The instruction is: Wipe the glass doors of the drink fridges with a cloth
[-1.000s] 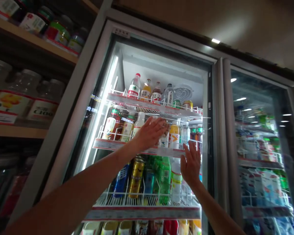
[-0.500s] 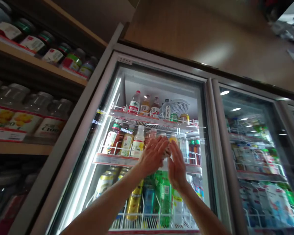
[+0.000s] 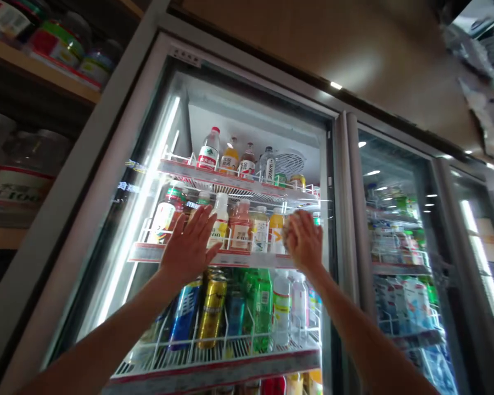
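Observation:
My left hand (image 3: 189, 241) is raised in front of the glass door (image 3: 247, 99) of a lit drinks cooler. Its fingers are spread and hold nothing; whether the palm touches the glass I cannot tell. Higher on the right, my right hand (image 3: 307, 241) is curled around a small crumpled pale wad (image 3: 288, 233), blurred and mostly covered by the fingers. Behind the glass, near my hands, the middle shelf carries a pink-red bottle (image 3: 240, 224), a pale-labelled bottle (image 3: 259, 227) and an orange bottle (image 3: 276, 230).
The upper shelf (image 3: 239, 181) holds several bottles and cans. Below stand a gold can (image 3: 213, 310), a blue can (image 3: 186, 312) and a green bottle (image 3: 263, 310). A second cooler door (image 3: 399, 219) is to the right. Shelves with large bottles (image 3: 20, 181) line the left.
My hands were close together around the pale wad; now they are apart, the left moved left and opened, the right moved slightly right with the wad. The view has shifted.

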A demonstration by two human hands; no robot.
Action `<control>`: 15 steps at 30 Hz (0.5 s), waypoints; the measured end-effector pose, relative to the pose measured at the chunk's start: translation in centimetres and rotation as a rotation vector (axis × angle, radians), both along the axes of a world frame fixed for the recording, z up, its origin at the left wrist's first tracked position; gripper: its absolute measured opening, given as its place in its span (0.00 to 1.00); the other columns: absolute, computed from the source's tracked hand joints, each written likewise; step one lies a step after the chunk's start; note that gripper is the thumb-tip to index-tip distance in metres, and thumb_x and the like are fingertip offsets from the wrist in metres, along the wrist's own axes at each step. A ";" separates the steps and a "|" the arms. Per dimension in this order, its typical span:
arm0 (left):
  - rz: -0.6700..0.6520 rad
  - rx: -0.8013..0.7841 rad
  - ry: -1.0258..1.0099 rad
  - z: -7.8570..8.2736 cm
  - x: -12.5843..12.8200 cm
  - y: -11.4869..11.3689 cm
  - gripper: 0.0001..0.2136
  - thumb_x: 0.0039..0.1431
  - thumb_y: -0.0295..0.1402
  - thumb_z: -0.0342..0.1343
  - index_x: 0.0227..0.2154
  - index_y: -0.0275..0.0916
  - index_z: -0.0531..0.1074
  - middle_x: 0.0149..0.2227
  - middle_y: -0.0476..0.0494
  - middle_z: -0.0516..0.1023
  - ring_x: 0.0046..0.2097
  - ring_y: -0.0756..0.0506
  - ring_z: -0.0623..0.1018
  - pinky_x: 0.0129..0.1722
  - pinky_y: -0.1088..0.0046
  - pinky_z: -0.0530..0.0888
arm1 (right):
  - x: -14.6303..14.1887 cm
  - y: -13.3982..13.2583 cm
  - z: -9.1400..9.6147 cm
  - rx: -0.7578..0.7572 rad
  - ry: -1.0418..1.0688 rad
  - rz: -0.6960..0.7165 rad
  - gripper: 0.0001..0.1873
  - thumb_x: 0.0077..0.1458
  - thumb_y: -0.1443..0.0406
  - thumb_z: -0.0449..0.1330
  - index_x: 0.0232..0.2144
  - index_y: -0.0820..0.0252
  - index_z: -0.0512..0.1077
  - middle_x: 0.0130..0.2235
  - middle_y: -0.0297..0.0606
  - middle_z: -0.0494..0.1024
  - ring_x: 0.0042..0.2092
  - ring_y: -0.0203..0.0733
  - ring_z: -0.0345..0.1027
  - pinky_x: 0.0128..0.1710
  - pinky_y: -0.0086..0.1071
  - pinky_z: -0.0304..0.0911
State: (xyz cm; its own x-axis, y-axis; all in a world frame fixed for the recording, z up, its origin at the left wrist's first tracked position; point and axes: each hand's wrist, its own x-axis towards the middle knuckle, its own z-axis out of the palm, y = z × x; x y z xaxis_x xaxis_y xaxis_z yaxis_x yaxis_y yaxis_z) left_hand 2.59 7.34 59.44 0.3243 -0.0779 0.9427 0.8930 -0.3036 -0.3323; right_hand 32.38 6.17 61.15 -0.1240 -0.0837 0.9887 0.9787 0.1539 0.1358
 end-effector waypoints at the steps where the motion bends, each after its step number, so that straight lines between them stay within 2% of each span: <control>1: 0.005 0.002 -0.010 -0.1 0.3 -0.1 0.31 0.61 0.43 0.45 0.63 0.37 0.45 0.64 0.36 0.53 0.66 0.39 0.52 0.64 0.52 0.50 | 2.1 0.2 0.5 0.058 0.126 0.002 0.22 0.55 0.66 0.47 0.52 0.58 0.66 0.57 0.46 0.65 0.60 0.52 0.54 0.56 0.56 0.51; 3: 0.015 0.009 -0.015 -0.3 0.7 -0.1 0.31 0.62 0.42 0.45 0.64 0.37 0.43 0.65 0.36 0.52 0.66 0.39 0.51 0.64 0.51 0.49 | 4.4 0.8 1.4 0.152 0.274 0.064 0.23 0.55 0.66 0.44 0.51 0.63 0.66 0.53 0.50 0.68 0.57 0.52 0.58 0.54 0.54 0.55; 4: 0.016 0.010 -0.016 -0.4 0.7 -0.1 0.31 0.62 0.42 0.45 0.64 0.37 0.42 0.65 0.36 0.52 0.66 0.39 0.51 0.64 0.51 0.49 | 4.3 1.1 1.6 0.179 0.307 0.087 0.23 0.55 0.66 0.43 0.51 0.64 0.66 0.52 0.51 0.69 0.56 0.51 0.59 0.54 0.53 0.56; 7: 0.012 0.011 -0.017 -0.4 0.7 0.0 0.32 0.62 0.42 0.45 0.64 0.38 0.41 0.65 0.36 0.52 0.66 0.40 0.50 0.64 0.51 0.49 | -0.2 1.5 0.8 0.157 0.209 0.124 0.22 0.57 0.62 0.46 0.51 0.61 0.65 0.54 0.48 0.66 0.58 0.49 0.57 0.55 0.50 0.57; 10: 0.006 0.028 -0.024 -0.5 0.6 0.2 0.32 0.62 0.43 0.44 0.64 0.37 0.41 0.65 0.35 0.53 0.66 0.40 0.51 0.64 0.51 0.49 | -4.5 1.1 -0.4 0.059 -0.134 0.135 0.24 0.56 0.61 0.50 0.55 0.57 0.61 0.62 0.46 0.57 0.64 0.50 0.46 0.59 0.51 0.51; 12: 0.012 0.030 -0.032 -0.6 0.6 0.2 0.31 0.62 0.42 0.44 0.64 0.37 0.41 0.64 0.35 0.53 0.66 0.40 0.51 0.64 0.52 0.48 | -3.9 0.8 -0.4 0.022 -0.232 0.107 0.23 0.56 0.63 0.49 0.55 0.55 0.62 0.62 0.44 0.57 0.65 0.49 0.45 0.59 0.50 0.49; 13: 0.019 0.030 -0.035 -0.7 0.7 0.2 0.31 0.63 0.42 0.43 0.64 0.37 0.42 0.64 0.35 0.53 0.66 0.40 0.51 0.64 0.52 0.48 | -2.6 0.7 0.0 0.029 -0.213 0.093 0.22 0.56 0.65 0.48 0.54 0.55 0.62 0.61 0.44 0.59 0.64 0.49 0.48 0.59 0.50 0.50; 15: 0.031 0.033 -0.036 -0.8 0.8 0.2 0.30 0.63 0.43 0.43 0.64 0.36 0.43 0.64 0.35 0.53 0.66 0.39 0.52 0.64 0.52 0.47 | 0.6 0.8 1.5 0.109 -0.039 0.100 0.23 0.56 0.66 0.46 0.55 0.57 0.61 0.58 0.46 0.63 0.61 0.49 0.52 0.57 0.51 0.52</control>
State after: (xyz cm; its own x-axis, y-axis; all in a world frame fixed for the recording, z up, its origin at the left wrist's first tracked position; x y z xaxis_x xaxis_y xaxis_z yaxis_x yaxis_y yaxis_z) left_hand 3.42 7.56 58.63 0.2931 -0.0992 0.9509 0.9132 -0.2654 -0.3091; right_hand 33.02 7.01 62.64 -0.1481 -0.2037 0.9678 0.9529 0.2325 0.1948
